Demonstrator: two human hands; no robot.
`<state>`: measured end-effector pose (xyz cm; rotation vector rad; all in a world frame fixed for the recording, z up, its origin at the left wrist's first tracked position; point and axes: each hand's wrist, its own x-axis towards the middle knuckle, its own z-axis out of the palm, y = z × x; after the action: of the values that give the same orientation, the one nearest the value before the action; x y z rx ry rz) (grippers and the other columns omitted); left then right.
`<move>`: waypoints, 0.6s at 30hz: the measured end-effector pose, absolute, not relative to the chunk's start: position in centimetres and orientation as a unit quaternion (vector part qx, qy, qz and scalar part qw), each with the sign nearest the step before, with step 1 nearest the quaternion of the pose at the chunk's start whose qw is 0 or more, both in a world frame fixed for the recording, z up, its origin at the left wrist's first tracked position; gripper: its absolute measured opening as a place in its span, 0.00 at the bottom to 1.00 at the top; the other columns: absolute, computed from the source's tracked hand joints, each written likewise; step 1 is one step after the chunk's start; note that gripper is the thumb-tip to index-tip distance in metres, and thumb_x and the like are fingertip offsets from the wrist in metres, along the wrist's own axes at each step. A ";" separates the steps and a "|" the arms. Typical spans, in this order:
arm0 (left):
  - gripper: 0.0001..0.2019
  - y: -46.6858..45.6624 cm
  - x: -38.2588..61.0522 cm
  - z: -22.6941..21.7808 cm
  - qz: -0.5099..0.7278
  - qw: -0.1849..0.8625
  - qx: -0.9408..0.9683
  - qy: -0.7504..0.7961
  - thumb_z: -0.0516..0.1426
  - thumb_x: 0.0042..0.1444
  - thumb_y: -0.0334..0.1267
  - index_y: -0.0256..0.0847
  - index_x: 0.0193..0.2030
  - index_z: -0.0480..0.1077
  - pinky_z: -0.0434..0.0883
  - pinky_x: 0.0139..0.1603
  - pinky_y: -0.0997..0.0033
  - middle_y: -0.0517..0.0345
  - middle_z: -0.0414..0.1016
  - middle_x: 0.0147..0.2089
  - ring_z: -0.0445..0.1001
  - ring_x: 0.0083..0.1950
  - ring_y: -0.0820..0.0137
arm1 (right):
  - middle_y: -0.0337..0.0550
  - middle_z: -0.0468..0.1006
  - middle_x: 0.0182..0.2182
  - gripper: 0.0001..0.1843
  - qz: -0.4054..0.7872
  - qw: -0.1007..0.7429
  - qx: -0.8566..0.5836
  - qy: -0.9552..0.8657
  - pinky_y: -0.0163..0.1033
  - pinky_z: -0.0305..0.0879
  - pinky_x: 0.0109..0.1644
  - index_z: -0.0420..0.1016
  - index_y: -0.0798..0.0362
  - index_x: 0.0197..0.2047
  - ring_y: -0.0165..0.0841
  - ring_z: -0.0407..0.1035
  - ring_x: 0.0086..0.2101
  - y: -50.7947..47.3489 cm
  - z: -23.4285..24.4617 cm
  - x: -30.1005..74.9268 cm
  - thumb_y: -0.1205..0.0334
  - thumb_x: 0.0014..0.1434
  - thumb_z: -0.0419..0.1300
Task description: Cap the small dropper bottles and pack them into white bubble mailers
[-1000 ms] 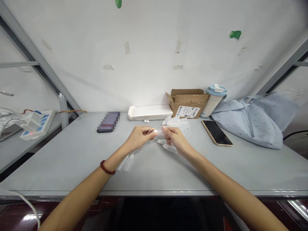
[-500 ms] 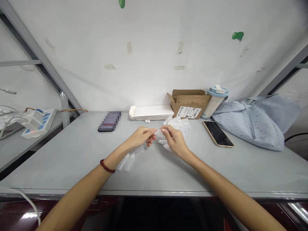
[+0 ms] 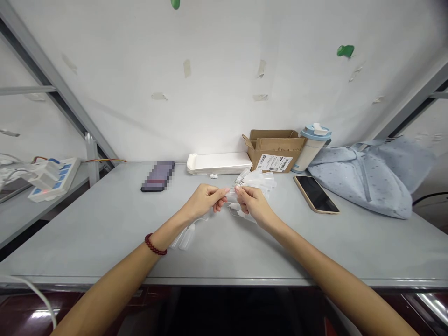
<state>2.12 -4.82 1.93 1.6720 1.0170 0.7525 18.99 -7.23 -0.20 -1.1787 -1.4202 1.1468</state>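
Observation:
My left hand [image 3: 210, 199] and my right hand [image 3: 254, 200] meet over the middle of the table, fingertips a small gap apart. Thumb and forefinger are pinched on each. Between them is a small translucent plastic tag [image 3: 231, 192], partly hidden by the fingers; its thin string is hard to make out. Just behind and beside my right hand lies a pile of similar translucent tags [image 3: 261, 179] with white strings. A few more tags [image 3: 187, 237] lie near my left wrist, partly covered by the forearm.
Along the wall stand a white flat box [image 3: 220, 162], an open cardboard box [image 3: 275, 151] and a blue-lidded cup [image 3: 311, 147]. A phone [image 3: 317, 195] and a light-blue cloth bag [image 3: 364, 182] lie right. Another phone [image 3: 157, 177] is left, beyond it a power strip [image 3: 58, 179].
My right hand's fingers have curled in more tightly near the tag's end, and its fingertips have shifted slightly. My left hand stays almost in place, still pinching.

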 end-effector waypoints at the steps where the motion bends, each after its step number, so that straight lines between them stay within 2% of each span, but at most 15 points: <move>1: 0.21 -4.8 2.1 1.9 0.310 0.491 0.702 0.411 0.56 0.55 0.49 0.34 0.20 0.68 0.65 0.25 0.75 0.58 0.69 0.19 0.66 0.21 0.75 | 0.29 0.51 0.16 0.27 0.490 0.465 -0.475 -0.564 0.33 0.44 0.20 0.53 0.51 0.19 0.22 0.46 0.16 -7.2 -0.1 19.0 0.37 0.52 0.55; 5: 0.20 -4.7 2.0 1.7 0.309 0.444 0.748 0.384 0.55 0.56 0.48 0.35 0.21 0.68 0.66 0.30 0.75 0.58 0.69 0.21 0.69 0.25 0.73 | 0.28 0.48 0.16 0.27 0.559 0.456 -0.460 -0.517 0.32 0.42 0.20 0.53 0.51 0.20 0.21 0.43 0.16 -7.1 0.4 19.2 0.40 0.48 0.60; 7: 0.20 -4.3 2.0 1.5 0.308 0.424 0.763 0.379 0.54 0.57 0.48 0.35 0.22 0.69 0.66 0.31 0.75 0.58 0.70 0.22 0.69 0.27 0.73 | 0.28 0.49 0.16 0.26 0.541 0.462 -0.466 -0.527 0.32 0.44 0.20 0.52 0.51 0.19 0.21 0.45 0.16 -7.0 0.5 19.4 0.41 0.50 0.59; 9: 0.19 -3.7 1.7 1.2 0.304 0.410 0.772 0.379 0.55 0.56 0.49 0.36 0.24 0.70 0.66 0.32 0.74 0.58 0.71 0.24 0.69 0.28 0.72 | 0.30 0.53 0.15 0.24 0.458 0.472 -0.489 -0.574 0.33 0.48 0.22 0.57 0.52 0.19 0.23 0.48 0.17 -7.0 0.6 19.6 0.43 0.53 0.57; 10: 0.18 -3.2 1.4 1.0 0.301 0.404 0.774 0.383 0.54 0.56 0.50 0.36 0.26 0.70 0.66 0.32 0.74 0.58 0.72 0.25 0.69 0.29 0.72 | 0.32 0.57 0.15 0.22 0.401 0.473 -0.505 -0.601 0.34 0.50 0.23 0.62 0.53 0.20 0.24 0.51 0.18 -6.9 0.6 19.7 0.45 0.55 0.55; 13: 0.17 -1.2 0.3 0.1 0.301 0.359 0.783 0.410 0.51 0.58 0.48 0.36 0.34 0.72 0.68 0.35 0.71 0.53 0.75 0.34 0.72 0.35 0.68 | 0.36 0.68 0.18 0.17 0.245 0.441 -0.550 -0.665 0.35 0.57 0.30 0.75 0.57 0.36 0.28 0.61 0.22 -6.7 0.5 20.2 0.52 0.59 0.54; 15: 0.13 0.3 -0.4 -0.7 0.313 0.279 0.794 0.440 0.51 0.58 0.43 0.37 0.38 0.72 0.69 0.38 0.69 0.50 0.76 0.42 0.72 0.41 0.65 | 0.40 0.74 0.23 0.17 0.182 0.397 -0.572 -0.694 0.36 0.59 0.35 0.76 0.58 0.44 0.30 0.66 0.26 -6.5 0.3 20.4 0.56 0.59 0.54; 18: 0.14 2.1 -1.0 -2.0 0.311 0.217 0.823 0.423 0.49 0.57 0.36 0.37 0.47 0.71 0.70 0.42 0.66 0.48 0.72 0.53 0.71 0.50 0.62 | 0.44 0.77 0.30 0.15 0.114 0.308 -0.598 -0.731 0.36 0.59 0.37 0.76 0.56 0.45 0.32 0.68 0.30 -6.5 0.2 20.3 0.60 0.60 0.54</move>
<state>-1.03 2.14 -2.04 2.2793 1.1719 0.8611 20.32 -6.45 0.23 -1.5808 -1.9318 0.3021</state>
